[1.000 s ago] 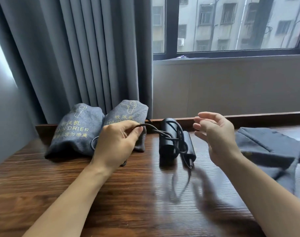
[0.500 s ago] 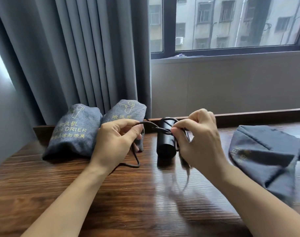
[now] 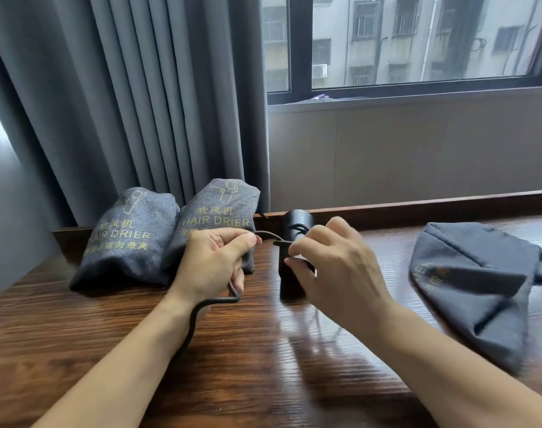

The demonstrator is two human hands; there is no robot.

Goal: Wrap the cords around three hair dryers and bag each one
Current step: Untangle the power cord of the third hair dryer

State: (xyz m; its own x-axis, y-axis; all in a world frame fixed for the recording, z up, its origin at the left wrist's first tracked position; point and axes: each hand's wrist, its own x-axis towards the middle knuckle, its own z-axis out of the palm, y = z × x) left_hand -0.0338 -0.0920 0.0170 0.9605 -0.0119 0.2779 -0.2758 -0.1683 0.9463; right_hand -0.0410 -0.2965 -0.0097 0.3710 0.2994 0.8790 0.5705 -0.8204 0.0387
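A black hair dryer [image 3: 295, 225] lies on the wooden table [image 3: 263, 366] near the back edge, partly hidden by my right hand. Its black cord [image 3: 201, 307] runs from the dryer through my left hand [image 3: 215, 267] and trails down along my left wrist. My left hand grips the cord, thumb and fingers curled round it. My right hand [image 3: 334, 270] pinches the cord close to the dryer body. Two filled grey bags marked HAIR DRIER [image 3: 127, 239] [image 3: 217, 211] lie side by side at the back left. A flat grey bag [image 3: 473, 285] lies at the right.
A grey curtain [image 3: 140, 103] hangs behind the left half of the table. A low wall and window [image 3: 418, 50] stand behind the right half. A raised wooden lip [image 3: 418, 205] borders the table's back edge.
My right hand came in from the open air and took hold of the cord at the dryer. My left hand pulled the cord, whose loose length now trails toward me along my wrist.
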